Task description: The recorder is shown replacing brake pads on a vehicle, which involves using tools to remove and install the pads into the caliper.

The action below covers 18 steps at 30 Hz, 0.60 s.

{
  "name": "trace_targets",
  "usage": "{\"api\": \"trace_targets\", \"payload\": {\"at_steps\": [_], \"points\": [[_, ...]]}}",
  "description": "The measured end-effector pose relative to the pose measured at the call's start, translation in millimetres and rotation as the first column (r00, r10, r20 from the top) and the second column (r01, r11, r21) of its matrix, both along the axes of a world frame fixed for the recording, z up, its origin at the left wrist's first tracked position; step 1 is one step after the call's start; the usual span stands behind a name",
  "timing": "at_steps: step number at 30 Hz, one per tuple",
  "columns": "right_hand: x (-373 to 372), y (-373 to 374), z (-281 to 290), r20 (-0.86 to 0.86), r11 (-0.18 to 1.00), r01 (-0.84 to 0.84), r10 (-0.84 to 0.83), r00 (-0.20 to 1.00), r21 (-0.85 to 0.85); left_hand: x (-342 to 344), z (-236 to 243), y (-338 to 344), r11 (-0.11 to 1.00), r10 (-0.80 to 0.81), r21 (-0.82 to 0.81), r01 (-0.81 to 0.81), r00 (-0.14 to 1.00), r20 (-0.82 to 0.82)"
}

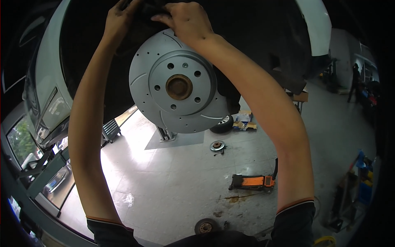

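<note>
Wheel was off, drilled brake disc seated on hub; caliper area still being worked, both hands' grip undeterminable: left hand, right hand.

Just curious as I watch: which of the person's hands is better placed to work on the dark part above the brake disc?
Probably the right hand: it rests at the brake disc top edge, touching the dark part. The left hand sits further aside.

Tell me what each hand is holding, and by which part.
Cannot be told: left hand and right hand both reach a dark part above the brake disc, their fingers lost in shadow.
</note>
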State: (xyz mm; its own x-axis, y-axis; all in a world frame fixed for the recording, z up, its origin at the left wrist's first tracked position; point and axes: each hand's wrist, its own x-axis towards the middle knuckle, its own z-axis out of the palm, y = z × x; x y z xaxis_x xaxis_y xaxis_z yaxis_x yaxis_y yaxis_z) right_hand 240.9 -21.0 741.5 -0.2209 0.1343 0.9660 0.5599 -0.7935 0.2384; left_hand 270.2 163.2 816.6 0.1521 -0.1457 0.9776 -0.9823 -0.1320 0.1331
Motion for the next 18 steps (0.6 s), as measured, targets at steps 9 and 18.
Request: {"api": "trace_targets", "payload": {"at_steps": [9,18], "points": [[1.5,3.4,-0.7,-0.032,0.997,0.065,-0.064,0.997,0.035,-2.2,3.2,-1.3,0.999,-0.037,0.006,0.038,0.994,-0.103],[-29.0,-13.3,2.7,-0.123,0.992,0.123,-0.122,0.985,0.004,7.7,4.8,2.7,0.997,-0.069,0.028,0.071,0.996,-0.050]]}}
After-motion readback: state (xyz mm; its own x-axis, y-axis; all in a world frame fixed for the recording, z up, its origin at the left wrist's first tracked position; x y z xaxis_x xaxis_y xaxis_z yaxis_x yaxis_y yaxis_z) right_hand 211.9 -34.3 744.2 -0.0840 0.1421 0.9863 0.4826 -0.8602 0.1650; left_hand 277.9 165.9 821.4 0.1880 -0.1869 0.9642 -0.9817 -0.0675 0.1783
